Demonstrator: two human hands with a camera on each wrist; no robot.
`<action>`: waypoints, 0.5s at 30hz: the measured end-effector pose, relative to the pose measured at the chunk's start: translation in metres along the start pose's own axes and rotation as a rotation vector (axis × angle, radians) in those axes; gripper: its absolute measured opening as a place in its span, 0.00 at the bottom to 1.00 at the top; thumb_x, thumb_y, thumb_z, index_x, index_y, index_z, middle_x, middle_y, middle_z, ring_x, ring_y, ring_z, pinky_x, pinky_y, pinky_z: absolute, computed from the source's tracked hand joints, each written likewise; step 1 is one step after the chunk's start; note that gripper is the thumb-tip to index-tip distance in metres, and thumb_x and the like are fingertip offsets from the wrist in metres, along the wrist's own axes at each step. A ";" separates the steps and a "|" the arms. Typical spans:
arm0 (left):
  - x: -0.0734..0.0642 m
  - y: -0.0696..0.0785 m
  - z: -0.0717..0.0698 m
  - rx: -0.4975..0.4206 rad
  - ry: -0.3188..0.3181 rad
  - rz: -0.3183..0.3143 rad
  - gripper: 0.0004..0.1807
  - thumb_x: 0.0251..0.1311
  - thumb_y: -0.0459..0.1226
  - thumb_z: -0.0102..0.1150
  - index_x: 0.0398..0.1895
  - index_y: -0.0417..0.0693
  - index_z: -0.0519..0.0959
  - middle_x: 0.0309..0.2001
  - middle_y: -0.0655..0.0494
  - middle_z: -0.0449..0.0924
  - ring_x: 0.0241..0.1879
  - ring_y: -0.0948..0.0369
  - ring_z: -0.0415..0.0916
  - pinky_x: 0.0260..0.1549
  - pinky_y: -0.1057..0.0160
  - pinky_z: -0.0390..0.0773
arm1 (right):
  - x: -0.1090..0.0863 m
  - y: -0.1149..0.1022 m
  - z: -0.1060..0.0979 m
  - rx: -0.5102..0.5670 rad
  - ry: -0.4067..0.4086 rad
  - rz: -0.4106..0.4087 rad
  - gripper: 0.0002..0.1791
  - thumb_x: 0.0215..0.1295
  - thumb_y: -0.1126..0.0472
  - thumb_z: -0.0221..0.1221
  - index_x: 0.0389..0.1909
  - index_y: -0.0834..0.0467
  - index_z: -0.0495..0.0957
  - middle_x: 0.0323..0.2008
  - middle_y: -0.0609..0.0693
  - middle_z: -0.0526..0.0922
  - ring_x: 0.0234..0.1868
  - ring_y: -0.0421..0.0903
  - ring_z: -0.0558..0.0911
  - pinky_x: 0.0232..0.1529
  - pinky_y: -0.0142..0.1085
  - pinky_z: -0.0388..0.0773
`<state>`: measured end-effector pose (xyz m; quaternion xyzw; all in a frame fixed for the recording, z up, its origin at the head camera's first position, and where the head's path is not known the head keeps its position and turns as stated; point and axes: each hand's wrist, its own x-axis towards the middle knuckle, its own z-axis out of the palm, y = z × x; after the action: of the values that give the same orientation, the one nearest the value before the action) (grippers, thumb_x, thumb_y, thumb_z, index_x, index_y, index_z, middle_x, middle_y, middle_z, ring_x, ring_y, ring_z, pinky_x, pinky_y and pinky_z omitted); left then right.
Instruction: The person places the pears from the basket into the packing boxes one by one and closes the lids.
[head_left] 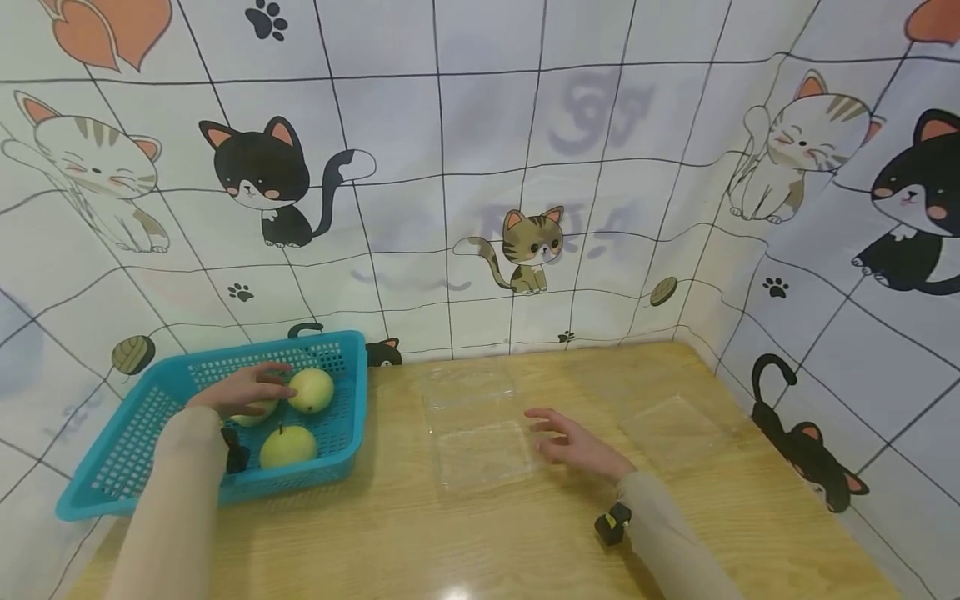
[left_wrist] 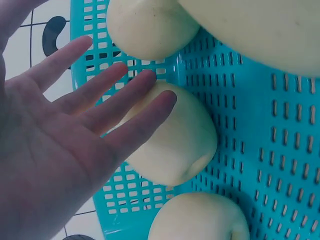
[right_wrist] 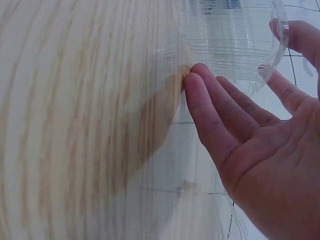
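My left hand [head_left: 243, 390] reaches over the blue plastic basket [head_left: 351, 457], its fingers extended. In the left wrist view, the spread fingers lie in front of a round yellow-green fruit [left_wrist: 175, 145]; contact cannot be told. Another such fruit [head_left: 312, 392] is by the fingertips, and one with a stem [head_left: 288, 447] sits nearer the front. A further fruit [head_left: 255, 414] is partly hidden beneath my hand. At the right side of a clear plastic container [head_left: 483, 446] is my right hand [head_left: 576, 447], fingers loosely bent. In the right wrist view, fingertips touch the container's rim [right_wrist: 281, 37].
Another clear plastic piece [head_left: 671, 425] lies faintly visible to the right on the wooden table [head_left: 390, 533]. A cat-patterned covering [head_left: 480, 167] rises behind the table and along its sides. Small black devices are strapped at both wrists.
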<state>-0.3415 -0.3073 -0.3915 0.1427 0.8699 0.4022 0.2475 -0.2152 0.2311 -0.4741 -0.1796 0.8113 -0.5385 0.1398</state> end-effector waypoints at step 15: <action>0.017 -0.007 0.008 -0.140 -0.048 -0.083 0.52 0.66 0.45 0.57 0.74 0.36 0.31 0.69 0.20 0.30 0.66 0.25 0.36 0.55 0.31 0.61 | 0.001 0.000 0.003 -0.016 0.013 0.011 0.31 0.72 0.65 0.53 0.72 0.59 0.55 0.68 0.66 0.60 0.60 0.65 0.70 0.48 0.43 0.76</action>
<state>-0.3521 -0.2992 -0.4067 0.0986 0.8386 0.4477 0.2942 -0.2151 0.2284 -0.4751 -0.1727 0.8176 -0.5322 0.1361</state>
